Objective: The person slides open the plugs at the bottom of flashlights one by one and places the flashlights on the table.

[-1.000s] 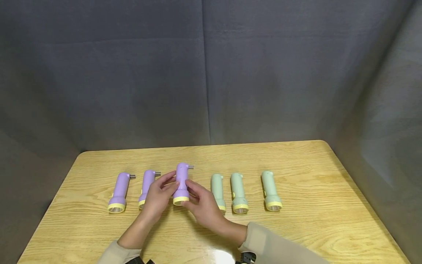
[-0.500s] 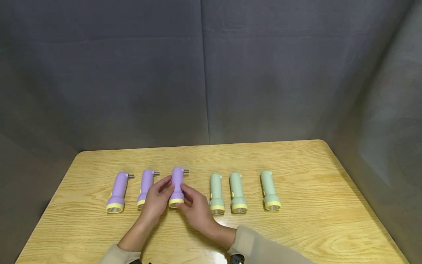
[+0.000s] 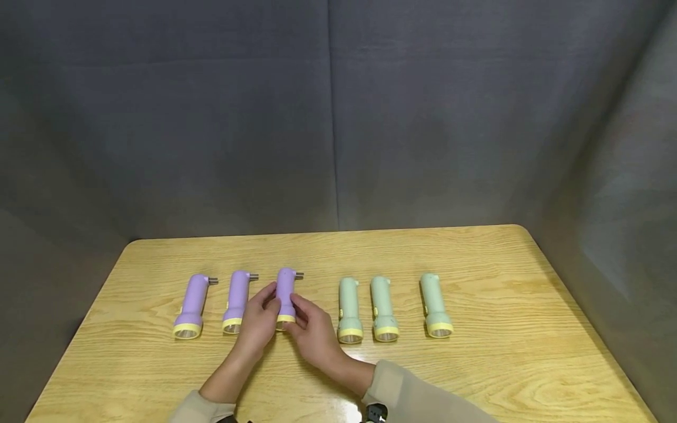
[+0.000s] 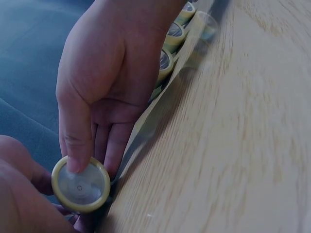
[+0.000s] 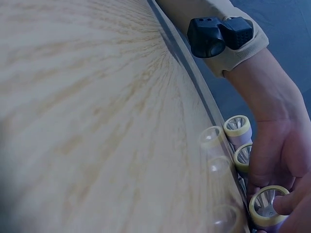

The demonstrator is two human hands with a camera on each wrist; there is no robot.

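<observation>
A purple flashlight [image 3: 285,286] with a yellow rim and metal plug prongs lies on the table, third from the left in the row. My left hand [image 3: 258,322] grips its left side. From the right, my right hand [image 3: 315,336] holds it near the head, its thumb over the front lens in the left wrist view. Both hands hide parts of the barrel and rim. Left of them lie two more purple flashlights, a near one [image 3: 238,296] and a farther one [image 3: 193,302], lenses facing me.
Three green flashlights lie to the right: one [image 3: 349,308] nearest my right hand, another [image 3: 383,305] close beside it, and one [image 3: 435,305] set farther off. A wooden table [image 3: 502,329] bears everything. Grey cloth [image 3: 238,147] hangs behind its back edge.
The purple flashlight between my hands has come down onto the table and slightly left. My right hand has moved left with it, uncovering the nearest green flashlight. My left hand has shifted slightly right.
</observation>
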